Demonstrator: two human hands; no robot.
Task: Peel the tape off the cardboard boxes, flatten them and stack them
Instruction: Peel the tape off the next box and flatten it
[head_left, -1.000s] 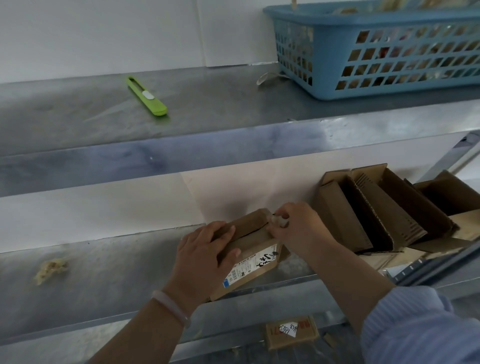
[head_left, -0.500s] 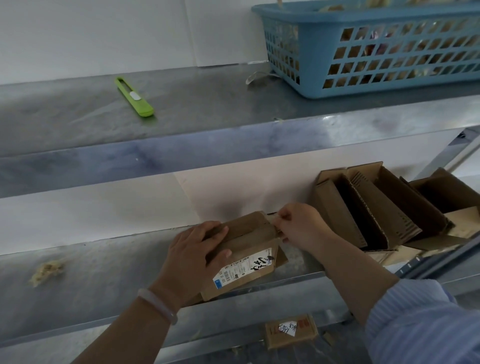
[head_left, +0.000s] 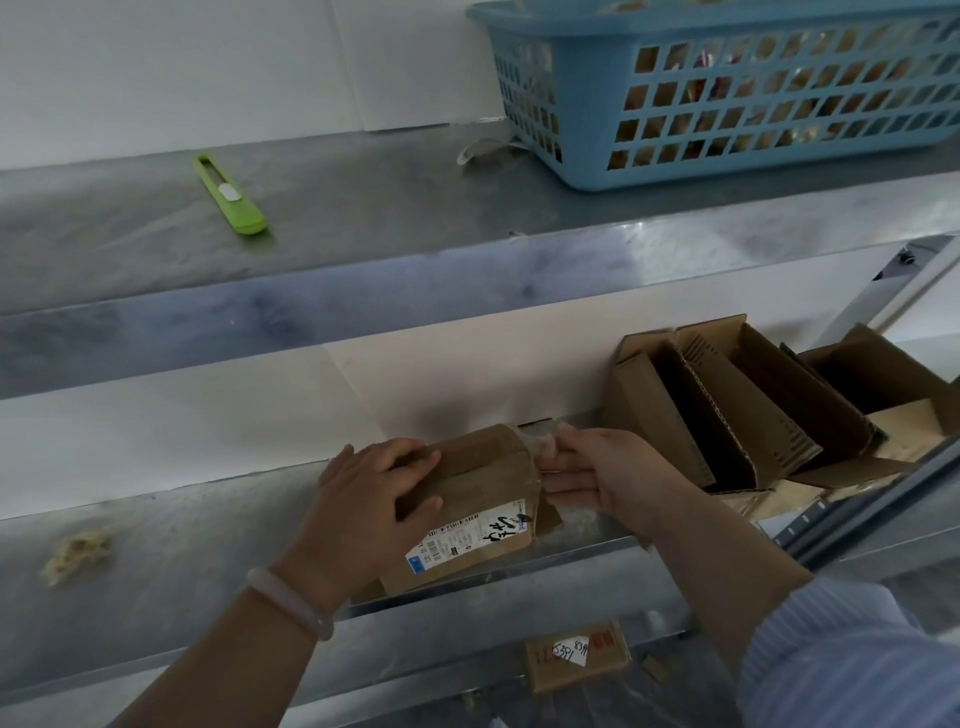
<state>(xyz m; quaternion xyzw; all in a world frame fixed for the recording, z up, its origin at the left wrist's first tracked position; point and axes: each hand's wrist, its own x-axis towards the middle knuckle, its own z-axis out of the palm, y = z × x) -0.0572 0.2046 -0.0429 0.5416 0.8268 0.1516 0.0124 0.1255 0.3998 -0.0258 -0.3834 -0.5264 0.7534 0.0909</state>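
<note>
A small taped cardboard box (head_left: 480, 496) with a white shipping label lies at the front edge of the lower metal shelf (head_left: 171, 551). My left hand (head_left: 371, 501) grips its left end, fingers curled over the top. My right hand (head_left: 592, 475) is at the box's right end and pinches a strip of clear tape (head_left: 545, 441) between thumb and fingers. To the right, several opened brown boxes (head_left: 737, 410) lean against each other on the same shelf.
A green utility knife (head_left: 230, 195) lies on the upper shelf, and a blue plastic basket (head_left: 727, 93) with contents stands at its right. A wad of peeled tape (head_left: 78, 553) sits at the lower shelf's left. Another small labelled box (head_left: 574, 654) lies on the floor below.
My right hand has shifted slightly right at the box's end, drawing the clear tape away from the corner. The left hand keeps its hold on the box.
</note>
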